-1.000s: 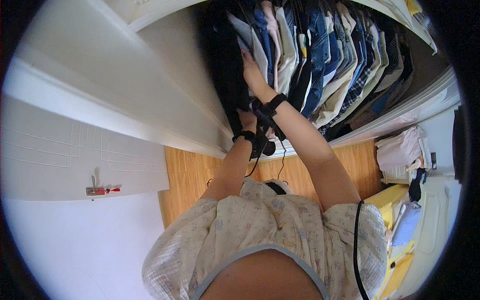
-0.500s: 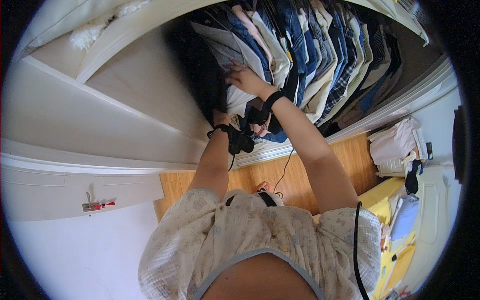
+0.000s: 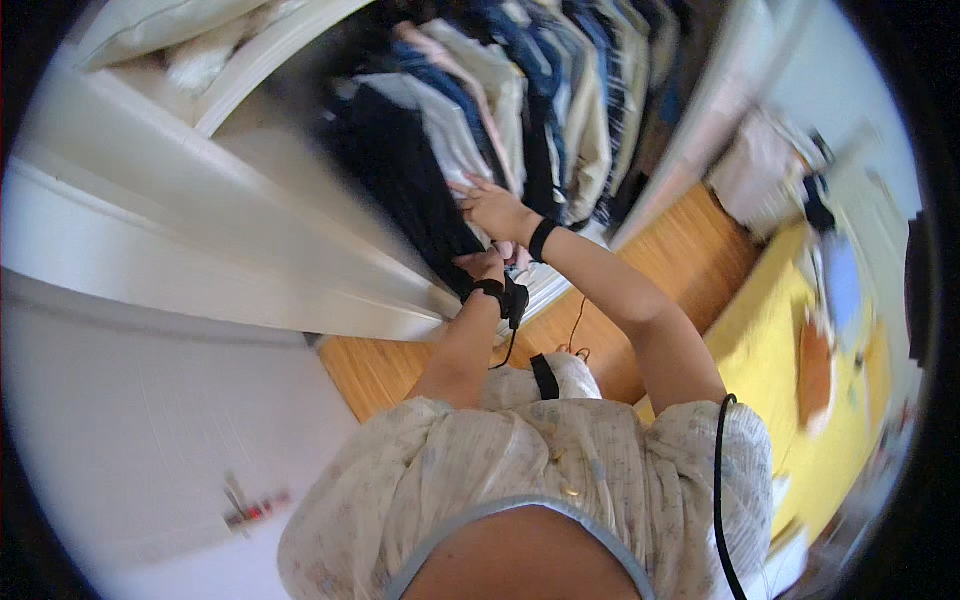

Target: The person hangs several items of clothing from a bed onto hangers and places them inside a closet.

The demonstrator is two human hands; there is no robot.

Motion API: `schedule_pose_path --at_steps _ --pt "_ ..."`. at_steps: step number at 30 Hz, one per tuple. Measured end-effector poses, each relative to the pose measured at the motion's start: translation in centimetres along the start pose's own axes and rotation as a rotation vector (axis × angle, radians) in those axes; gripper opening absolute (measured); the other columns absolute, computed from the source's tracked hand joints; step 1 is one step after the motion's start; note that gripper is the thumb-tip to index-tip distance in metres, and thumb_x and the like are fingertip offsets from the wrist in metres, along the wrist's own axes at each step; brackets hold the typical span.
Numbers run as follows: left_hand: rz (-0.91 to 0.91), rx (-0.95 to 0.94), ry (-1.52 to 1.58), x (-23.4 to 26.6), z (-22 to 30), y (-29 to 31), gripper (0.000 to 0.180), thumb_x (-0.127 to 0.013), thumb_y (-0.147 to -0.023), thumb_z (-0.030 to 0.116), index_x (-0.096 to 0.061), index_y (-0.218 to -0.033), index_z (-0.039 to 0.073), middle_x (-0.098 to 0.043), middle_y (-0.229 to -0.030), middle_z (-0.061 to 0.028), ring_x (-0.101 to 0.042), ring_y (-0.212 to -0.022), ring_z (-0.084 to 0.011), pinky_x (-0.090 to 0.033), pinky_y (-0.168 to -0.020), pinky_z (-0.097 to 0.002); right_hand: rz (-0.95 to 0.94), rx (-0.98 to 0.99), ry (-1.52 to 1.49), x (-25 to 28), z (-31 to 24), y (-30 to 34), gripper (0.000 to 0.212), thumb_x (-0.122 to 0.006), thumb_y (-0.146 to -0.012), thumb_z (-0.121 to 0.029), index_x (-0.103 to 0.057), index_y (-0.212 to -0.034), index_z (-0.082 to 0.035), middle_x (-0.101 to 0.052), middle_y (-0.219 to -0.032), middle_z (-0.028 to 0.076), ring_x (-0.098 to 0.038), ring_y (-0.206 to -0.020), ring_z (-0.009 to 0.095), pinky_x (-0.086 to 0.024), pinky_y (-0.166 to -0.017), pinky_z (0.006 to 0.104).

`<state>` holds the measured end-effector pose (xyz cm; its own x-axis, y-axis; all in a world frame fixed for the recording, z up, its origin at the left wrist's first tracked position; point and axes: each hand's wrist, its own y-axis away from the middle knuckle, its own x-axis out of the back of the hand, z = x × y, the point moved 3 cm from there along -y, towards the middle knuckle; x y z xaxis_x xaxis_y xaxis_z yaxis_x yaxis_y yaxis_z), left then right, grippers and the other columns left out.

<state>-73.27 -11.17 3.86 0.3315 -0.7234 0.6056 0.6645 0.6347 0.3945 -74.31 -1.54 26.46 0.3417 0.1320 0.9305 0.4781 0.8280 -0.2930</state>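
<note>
A row of clothes hangs in the wardrobe in front of me. At its left end is a black garment (image 3: 400,170), and my left hand (image 3: 482,265) is at its lower edge. Cloth and blur hide most of that hand's fingers. My right hand (image 3: 500,212), fingers stretched out, lies against a white garment (image 3: 447,130) just right of the black one. Beyond it hang a pink garment (image 3: 470,85), a cream one (image 3: 508,90) and several blue denim pieces. Each wrist has a black band, the left one carrying a small black device (image 3: 515,300).
The white wardrobe frame (image 3: 190,170) stands at the left, with a fluffy white thing (image 3: 200,65) on its upper shelf. Wooden floor (image 3: 680,260) lies below. To the right are a heap of pale cloth (image 3: 755,175) and a bed with a yellow cover (image 3: 750,360). A black cable (image 3: 718,500) hangs by my right sleeve.
The view has turned, so the wardrobe sits further left and more of the bed shows. The black garment is now more spread out to view. My left hand has come closer to my right.
</note>
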Motion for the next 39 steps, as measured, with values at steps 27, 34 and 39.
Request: schedule_pose_path --at_steps 27,34,39 --pt "-1.670 -0.961 -0.445 20.4 -28.8 32.9 0.054 -0.059 -0.088 0.025 -0.041 -0.133 0.002 -0.047 -0.130 -0.0123 -0.047 -0.113 -0.0210 -0.040 -0.092 -0.0336 0.488 -1.963 0.098 32.7 -68.7 29.4 0.013 -0.061 -0.085 -0.011 -0.065 -0.096 -0.006 -0.068 -0.080 0.008 -0.063 -0.072 0.026 -0.046 -0.072 0.0351" --pt "-1.799 -0.796 -0.457 26.8 -37.6 46.1 0.038 -0.057 -0.090 0.021 -0.048 -0.125 0.006 -0.053 -0.117 -0.0055 -0.052 -0.105 -0.0145 -0.045 -0.081 -0.0293 0.652 -2.284 0.142 39.8 -92.7 33.4 0.014 -0.058 -0.087 -0.009 -0.065 -0.098 -0.003 -0.069 -0.082 0.007 -0.065 -0.083 0.022 -0.044 -0.087 0.0352" --pt "-1.921 -0.525 -0.413 28.6 -44.0 56.8 0.036 -0.054 -0.092 0.016 -0.046 -0.125 0.004 -0.053 -0.113 -0.0056 -0.054 -0.105 -0.0166 -0.045 -0.082 -0.0300 0.755 -2.484 0.118 44.4 -104.2 35.8 0.016 -0.058 -0.089 -0.008 -0.064 -0.102 -0.002 -0.068 -0.084 0.008 -0.067 -0.081 0.019 -0.046 -0.084 0.0313"
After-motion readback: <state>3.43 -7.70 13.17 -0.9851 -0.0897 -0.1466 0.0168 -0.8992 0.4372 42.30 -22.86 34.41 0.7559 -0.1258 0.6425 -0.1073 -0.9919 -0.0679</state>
